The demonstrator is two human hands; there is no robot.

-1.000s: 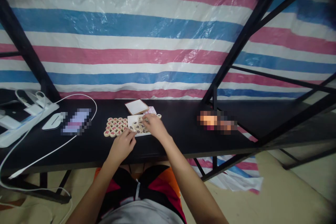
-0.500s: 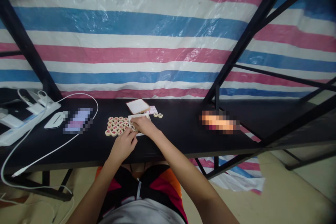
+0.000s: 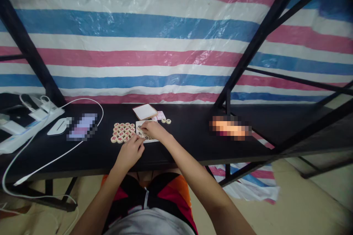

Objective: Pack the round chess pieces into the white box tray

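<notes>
A shallow white box (image 3: 137, 122) holds round xiangqi pieces (image 3: 139, 134) with dark characters. Over it, my right hand (image 3: 154, 130) reaches in from the right, fingertips pinched together on a piece in the box's upper left part. My left hand (image 3: 130, 150) is at the box's front left corner with bent fingers close together; what its fingertips hold is hidden. Rows of xiangqi pieces with red characters (image 3: 121, 134) lie left of the box, the nearest partly behind my left fingers. Two loose pieces (image 3: 166, 121) lie right of the box.
A white-faced lid (image 3: 145, 111) and a pink-printed paper (image 3: 160, 115) lie behind the box on the black table (image 3: 190, 143). Leftward are a blurred-out phone (image 3: 82, 126), a white cable (image 3: 55, 158) and a power strip (image 3: 33, 125). A blurred orange item (image 3: 230, 128) is at right.
My right hand has shifted slightly to the right and back from the box's left side, uncovering more dark-lettered pieces. The left hand stays almost where it was.
</notes>
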